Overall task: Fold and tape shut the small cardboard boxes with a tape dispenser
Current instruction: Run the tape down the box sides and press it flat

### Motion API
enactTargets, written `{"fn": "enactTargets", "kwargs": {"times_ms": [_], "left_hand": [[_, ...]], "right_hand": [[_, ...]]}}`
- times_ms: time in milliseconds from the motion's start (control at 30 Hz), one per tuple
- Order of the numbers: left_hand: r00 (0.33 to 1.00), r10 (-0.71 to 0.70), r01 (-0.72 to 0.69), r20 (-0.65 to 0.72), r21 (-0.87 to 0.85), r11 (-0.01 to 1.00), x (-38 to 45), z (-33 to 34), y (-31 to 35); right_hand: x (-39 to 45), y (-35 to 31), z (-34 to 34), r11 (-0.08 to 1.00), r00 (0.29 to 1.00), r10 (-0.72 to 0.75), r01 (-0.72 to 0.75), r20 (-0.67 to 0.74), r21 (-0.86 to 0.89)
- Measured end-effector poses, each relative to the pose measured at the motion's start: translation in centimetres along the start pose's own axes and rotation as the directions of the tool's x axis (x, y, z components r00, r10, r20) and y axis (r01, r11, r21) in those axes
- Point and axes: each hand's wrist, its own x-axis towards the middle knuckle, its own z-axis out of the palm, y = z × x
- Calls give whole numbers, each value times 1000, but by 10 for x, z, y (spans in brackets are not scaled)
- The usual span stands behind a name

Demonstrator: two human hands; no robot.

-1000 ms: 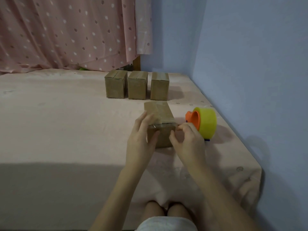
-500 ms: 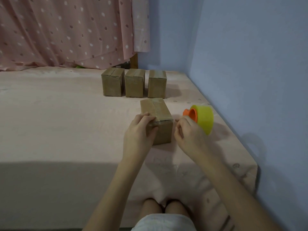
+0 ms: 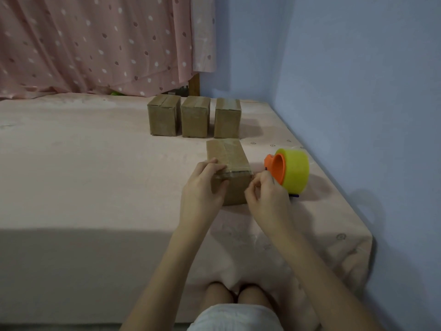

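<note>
Head view: taped cardboard box [image 3: 226, 163] lies on the bed [image 3: 83, 175], near the tape dispenser [image 3: 290, 172].
Left hand [image 3: 202, 187]: fingers curled, gripping box's near end.
Right hand [image 3: 267, 197]: fingers curled by box's right corner; contact unclear.
Technique: steady the box, rub tape end flat over edge.

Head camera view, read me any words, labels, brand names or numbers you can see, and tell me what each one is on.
None can be read.
Cardboard boxes: the near box and the three at the back show plain cardboard and tape, no print.
Tape dispenser: orange and yellow, no label visible.
Pink sheet: small round motifs near its right edge, too small to read.
Curtain: dots only.
</note>
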Motion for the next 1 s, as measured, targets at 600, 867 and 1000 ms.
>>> {"fn": "enactTargets", "kwargs": {"times_ms": [600,867,1000], "left_hand": [[996,21,-19,82,-26,999,23,-8,-14],[871,-40,232,489,-340,911,35,-33,-30],[877,11,241,480,-461,854,40,-39,-52]], "right_hand": [[5,8,-8,995,994,-36,45,-99,92],[51,19,-15,984,956,-174,159,236,80],[60,26,-15,974,940,-216,189,265,124]]}}
